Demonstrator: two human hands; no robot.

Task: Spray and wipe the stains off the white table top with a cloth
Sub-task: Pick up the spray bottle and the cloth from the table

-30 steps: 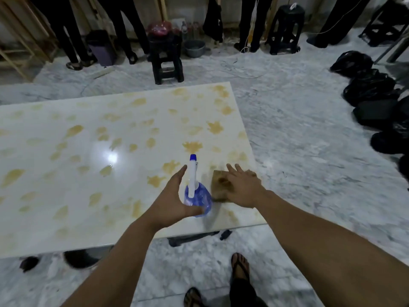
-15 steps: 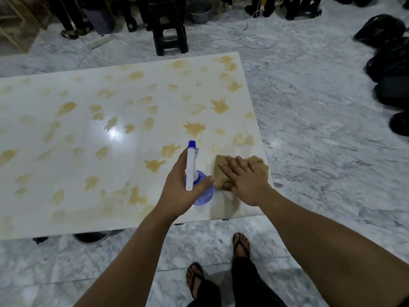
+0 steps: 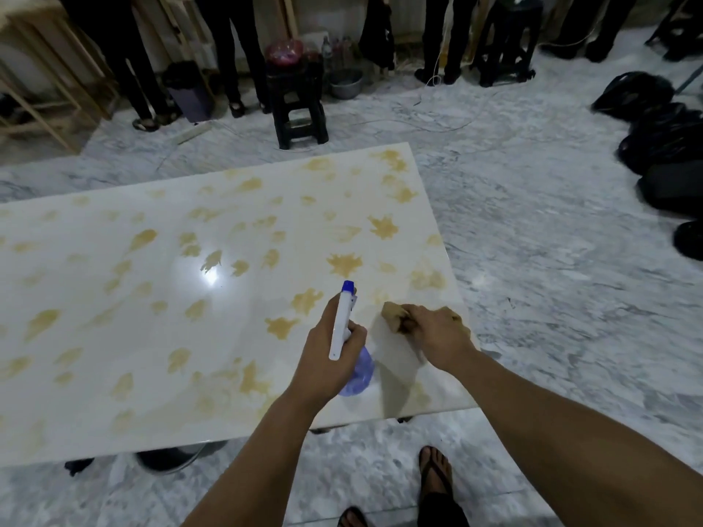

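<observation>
The white table top [image 3: 95, 336] is covered with several yellow-brown stains [image 3: 344, 262]. My left hand [image 3: 327, 359] grips a spray bottle [image 3: 342, 321] with a white head, blue nozzle and blue body, lifted above the table's near right corner, nozzle pointing away from me. Just to its right, my right hand [image 3: 433, 336] clutches a bunched brown cloth [image 3: 392, 311] on the table near the right edge. The table under both hands looks wiped and paler.
A black plastic stool [image 3: 300, 108] stands beyond the table's far edge, with a metal bowl [image 3: 346, 83] and several people's legs behind it. Black bags [image 3: 662, 142] lie on the marble floor at right. My sandalled feet [image 3: 435, 473] are below the near edge.
My left hand went from reaching around the standing bottle to gripping and lifting it. My right hand went from flat on the cloth to bunching it up.
</observation>
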